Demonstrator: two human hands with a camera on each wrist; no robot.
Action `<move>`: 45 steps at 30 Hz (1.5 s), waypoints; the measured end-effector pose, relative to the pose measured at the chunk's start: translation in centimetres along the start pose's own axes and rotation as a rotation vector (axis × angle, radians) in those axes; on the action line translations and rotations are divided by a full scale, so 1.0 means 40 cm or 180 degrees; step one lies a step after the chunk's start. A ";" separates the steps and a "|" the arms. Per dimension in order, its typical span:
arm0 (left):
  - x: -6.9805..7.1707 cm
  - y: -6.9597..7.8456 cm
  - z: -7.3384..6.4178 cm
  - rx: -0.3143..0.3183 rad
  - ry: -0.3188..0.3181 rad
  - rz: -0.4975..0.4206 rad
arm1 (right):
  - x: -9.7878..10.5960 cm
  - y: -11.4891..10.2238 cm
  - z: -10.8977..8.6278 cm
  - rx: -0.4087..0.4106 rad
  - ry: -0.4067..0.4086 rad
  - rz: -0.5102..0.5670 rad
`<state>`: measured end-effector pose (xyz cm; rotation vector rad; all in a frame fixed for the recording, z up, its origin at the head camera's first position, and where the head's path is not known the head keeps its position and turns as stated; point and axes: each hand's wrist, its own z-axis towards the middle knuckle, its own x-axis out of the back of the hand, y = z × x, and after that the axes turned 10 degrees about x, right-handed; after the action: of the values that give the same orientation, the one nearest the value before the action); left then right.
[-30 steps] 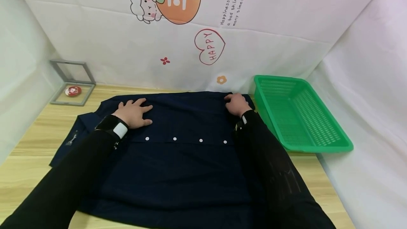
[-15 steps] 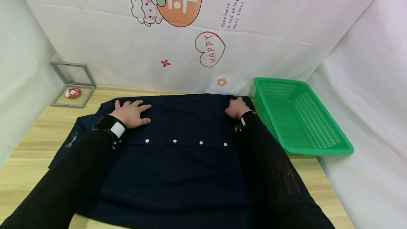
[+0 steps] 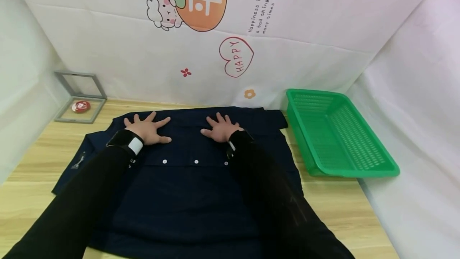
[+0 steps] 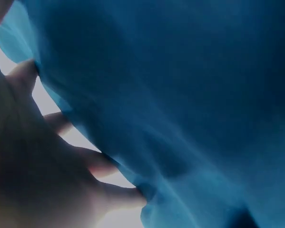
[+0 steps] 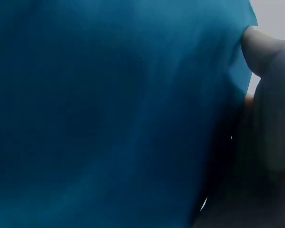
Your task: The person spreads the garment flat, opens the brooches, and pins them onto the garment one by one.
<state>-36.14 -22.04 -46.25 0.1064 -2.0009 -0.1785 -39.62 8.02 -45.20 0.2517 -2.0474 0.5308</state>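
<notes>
A dark navy button-up shirt (image 3: 172,207) lies spread over the table, a row of white buttons running across it. My left hand (image 3: 146,130) rests on its upper left part with the fingers spread. To the right, my right hand (image 3: 222,128) lies on the same cloth, fingers also splayed and the thumb toward the left hand. In the left wrist view, the left fingertips (image 4: 125,195) press on the cloth, which looks blue there. The right wrist view shows the right thumb (image 5: 259,47) against the fabric; the other fingers are mostly hidden.
A green plastic basket (image 3: 316,147) stands at the right, near the shirt's edge. At the back left, a grey-framed hinged case (image 3: 75,121) holds a red round item (image 3: 81,106). A printed white cloth (image 3: 143,59) hangs behind the wood-grain table (image 3: 334,207).
My right hand has left the shirt's upper right corner and moved left toward the middle, its fingers now spread. My left hand stays nearly in place.
</notes>
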 end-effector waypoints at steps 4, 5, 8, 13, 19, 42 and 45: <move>0.000 -0.009 0.000 0.0063 0.0059 0.0025 | 0.014 0.080 -0.023 -0.0329 0.0170 0.0115; 0.000 -0.013 -0.002 0.0083 0.0066 0.0006 | 0.018 0.108 -0.034 -0.0432 0.0213 0.0147; 0.002 -0.023 -0.011 0.0111 0.0015 -0.0119 | 0.022 0.193 -0.067 -0.0722 0.0285 0.0175; 0.004 -0.033 -0.014 0.0026 -0.0059 -0.0288 | 0.027 0.286 -0.116 -0.0966 0.0345 0.0276; 0.009 -0.035 -0.009 -0.0006 -0.0069 -0.0338 | 0.036 0.316 -0.129 -0.0918 0.0306 0.0387; -0.062 -0.010 -0.307 0.0153 -0.0377 0.0364 | -0.153 -0.136 -0.270 0.0254 -0.0575 -0.0519; -0.086 -0.044 -0.307 0.0035 -0.0387 0.0195 | -0.151 -0.069 -0.304 0.0015 -0.0509 -0.0372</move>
<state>-23.55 -24.19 -44.54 0.0419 -2.1237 -0.1377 -26.14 11.04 -44.35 0.4259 -2.1704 0.4557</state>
